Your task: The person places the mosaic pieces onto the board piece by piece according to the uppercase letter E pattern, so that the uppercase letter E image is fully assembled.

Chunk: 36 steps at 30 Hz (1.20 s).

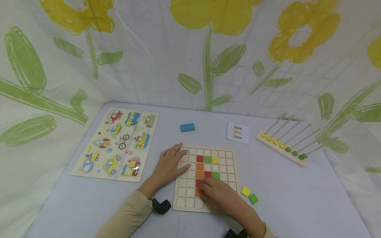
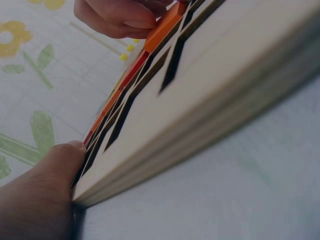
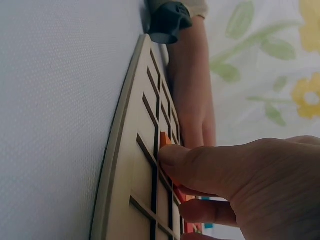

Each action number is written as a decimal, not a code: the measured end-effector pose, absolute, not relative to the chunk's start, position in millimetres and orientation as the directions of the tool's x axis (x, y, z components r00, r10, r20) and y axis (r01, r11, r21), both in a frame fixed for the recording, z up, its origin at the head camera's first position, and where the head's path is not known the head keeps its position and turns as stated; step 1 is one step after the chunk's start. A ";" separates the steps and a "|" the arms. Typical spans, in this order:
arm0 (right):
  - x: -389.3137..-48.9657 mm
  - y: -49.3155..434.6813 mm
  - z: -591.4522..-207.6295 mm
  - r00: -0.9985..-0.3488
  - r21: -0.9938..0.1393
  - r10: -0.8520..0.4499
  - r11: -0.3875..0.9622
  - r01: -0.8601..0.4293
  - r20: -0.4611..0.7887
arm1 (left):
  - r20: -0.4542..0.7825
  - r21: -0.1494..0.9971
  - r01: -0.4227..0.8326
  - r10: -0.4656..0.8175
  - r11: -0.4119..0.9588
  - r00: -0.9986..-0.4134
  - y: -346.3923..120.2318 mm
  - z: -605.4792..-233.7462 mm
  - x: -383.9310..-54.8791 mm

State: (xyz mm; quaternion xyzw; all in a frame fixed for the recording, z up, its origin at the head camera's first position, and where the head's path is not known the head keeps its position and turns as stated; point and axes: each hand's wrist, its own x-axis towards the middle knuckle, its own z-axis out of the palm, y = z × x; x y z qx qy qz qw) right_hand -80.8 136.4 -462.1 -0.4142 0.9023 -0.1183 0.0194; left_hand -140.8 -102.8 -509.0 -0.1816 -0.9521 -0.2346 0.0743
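A square wooden grid board (image 1: 182, 191) lies on the table, with red, green, yellow and orange tiles in several of its cells. My left hand (image 1: 168, 167) rests on the board's left edge, fingers spread. Over the lower middle of the board, my right hand (image 1: 221, 195) pinches an orange square tile (image 2: 162, 30) at a cell below a red tile (image 1: 198, 182). The right wrist view shows the thumb against that orange tile (image 3: 164, 139). Part of the board's lower right is hidden under the right hand. A yellow tile (image 1: 245, 191) and a green tile (image 1: 253, 198) lie loose beside the board.
A vehicle picture puzzle (image 1: 101, 158) lies at the left. Behind the board are a blue block (image 1: 187, 127) and a card with a printed coloured pattern (image 1: 238, 133). At the right stands a wooden rack with slanted pegs (image 1: 281, 148) carrying yellow and green beads.
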 end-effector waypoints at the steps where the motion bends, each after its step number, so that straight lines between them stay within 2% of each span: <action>1: -80.4 136.3 -462.2 -0.657 -0.229 -0.751 0.629 -0.743 0.065 | 0.228 0.420 0.381 0.311 0.824 -0.923 -102.7 -508.5 -140.6; 24: -78.7 145.9 -460.0 -0.667 -0.262 -0.739 0.628 -0.733 0.094 | 0.243 0.422 0.386 0.308 0.820 -0.920 -102.7 -507.3 -139.8; 26: -79.2 156.1 -457.1 -0.694 -0.267 -0.713 0.652 -0.710 0.103 | 0.243 0.421 0.386 0.308 0.821 -0.920 -102.9 -507.5 -139.9; 28: -79.3 169.7 -452.3 -0.750 -0.275 -0.657 0.710 -0.649 0.075 | 0.243 0.418 0.387 0.310 0.822 -0.919 -103.0 -507.8 -140.0; 32: -77.1 202.6 -440.4 -0.879 -0.303 -0.471 0.850 -0.431 -0.072 | 0.240 0.416 0.391 0.315 0.821 -0.918 -102.7 -508.2 -140.3; 36: -73.0 233.5 -435.6 -0.932 -0.275 -0.305 0.929 -0.247 -0.194 | 0.241 0.415 0.393 0.317 0.821 -0.917 -102.2 -507.4 -140.3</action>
